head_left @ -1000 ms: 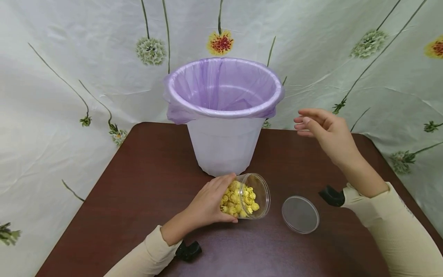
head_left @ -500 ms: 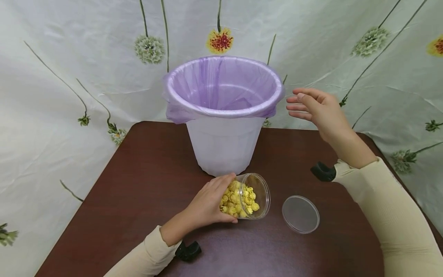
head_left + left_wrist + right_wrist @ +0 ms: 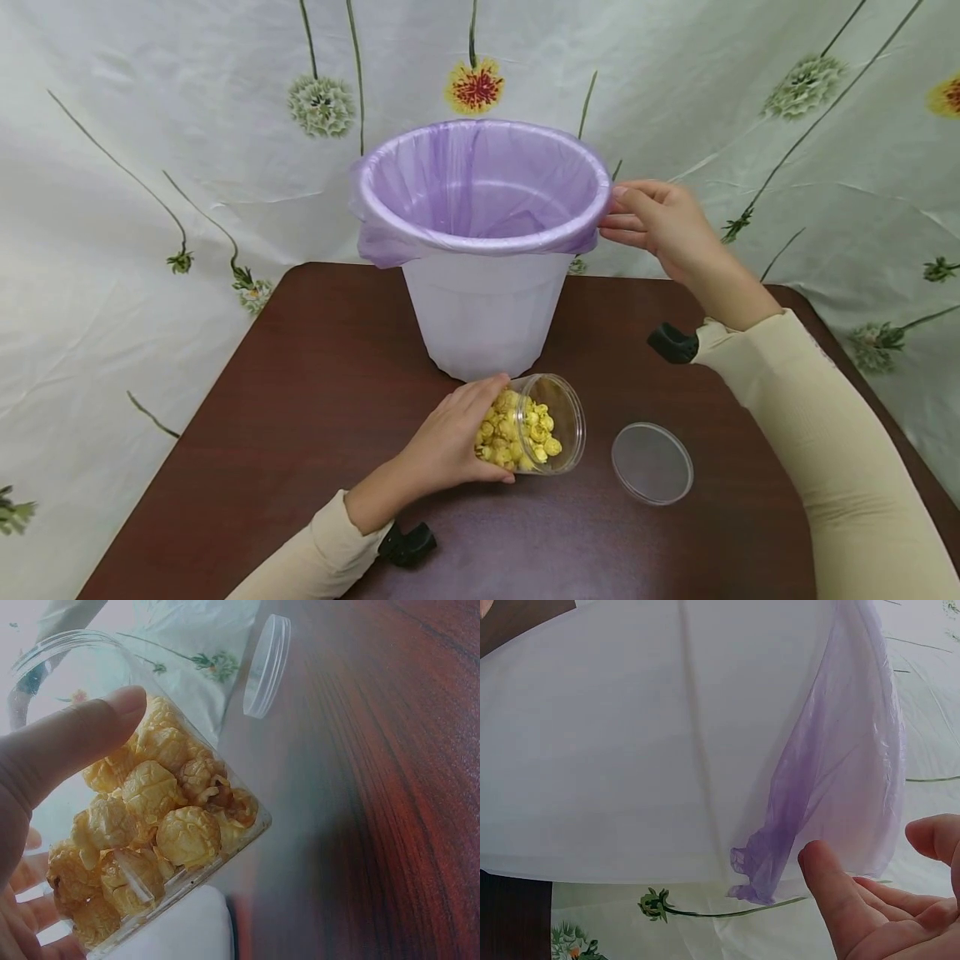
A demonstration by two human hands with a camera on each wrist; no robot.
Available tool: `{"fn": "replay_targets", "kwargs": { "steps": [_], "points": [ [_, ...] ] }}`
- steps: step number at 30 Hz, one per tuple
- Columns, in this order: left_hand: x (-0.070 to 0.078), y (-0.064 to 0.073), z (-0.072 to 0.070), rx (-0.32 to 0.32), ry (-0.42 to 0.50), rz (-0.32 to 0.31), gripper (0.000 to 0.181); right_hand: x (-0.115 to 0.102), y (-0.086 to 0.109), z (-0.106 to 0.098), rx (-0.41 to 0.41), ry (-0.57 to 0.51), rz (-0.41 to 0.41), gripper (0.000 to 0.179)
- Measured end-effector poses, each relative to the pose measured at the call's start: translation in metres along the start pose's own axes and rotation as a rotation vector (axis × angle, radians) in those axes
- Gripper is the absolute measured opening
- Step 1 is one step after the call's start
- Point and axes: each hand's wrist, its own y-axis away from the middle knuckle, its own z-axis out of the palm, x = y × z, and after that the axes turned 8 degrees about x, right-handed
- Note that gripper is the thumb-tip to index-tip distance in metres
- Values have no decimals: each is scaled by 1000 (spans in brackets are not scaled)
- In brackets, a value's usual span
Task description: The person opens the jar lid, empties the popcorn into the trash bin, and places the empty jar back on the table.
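Observation:
My left hand grips a clear plastic jar of yellow popcorn, tilted on its side with its uncovered mouth to the right. In the left wrist view the thumb lies across the jar, and the balls of popcorn show through its wall. My right hand is at the right rim of a white bin lined with a purple bag. The right wrist view has thumb and fingers spread apart beside the bag's overhanging edge; contact there is hard to tell.
A round clear lid lies flat on the dark brown table, right of the jar. Behind the bin hangs a white flowered cloth. Black wrist mounts stick out from both sleeves.
My right hand has moved up and left, from above the table's right side to the bin's rim. The left hand and the jar have stayed in place.

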Motion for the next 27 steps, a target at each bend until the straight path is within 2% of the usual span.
{"fn": "replay_targets", "kwargs": {
  "steps": [10, 15, 20, 27],
  "points": [
    [1, -3, -6, 57, 4, 13, 105, 0, -3, 7, 27, 87, 25, 46],
    [3, -5, -13, 66, 4, -1, 105, -2, -5, 10, 27, 131, 29, 46],
    [6, -9, -26, 102, 19, 4, 104, -3, -6, 11, 24, 155, 34, 47],
    [12, -17, -52, 165, 99, 12, 105, -4, -5, 12, 23, 156, 45, 48]
  ]
}}
